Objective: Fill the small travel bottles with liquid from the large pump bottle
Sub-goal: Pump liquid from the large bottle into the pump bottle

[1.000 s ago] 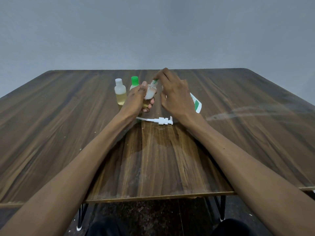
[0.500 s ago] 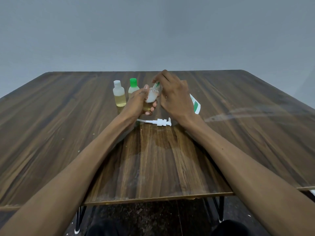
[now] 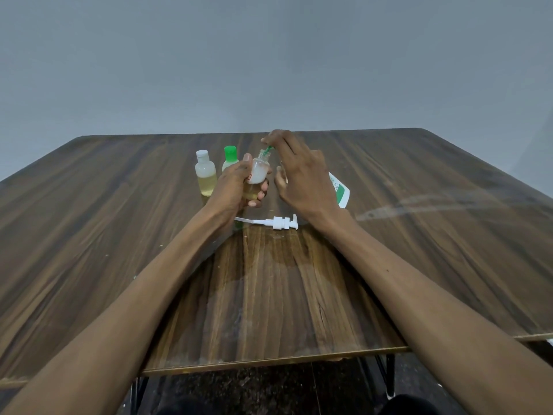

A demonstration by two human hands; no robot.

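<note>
Three small travel bottles in view: two capped and standing at far left on the counter [image 3: 419,235], one white-capped bottle [image 3: 205,175] and one green-capped bottle [image 3: 229,158], both apparently filled. Third bottle [image 3: 259,172] gripped in left hand [image 3: 236,187], partly filled, neck open. Right hand [image 3: 302,175] pinching a green cap [image 3: 268,150] at that neck with fingertips. One large pump bottle [image 3: 339,190] lying behind right hand; one pump head [image 3: 279,223] lying near. Probably only capping left.
</note>
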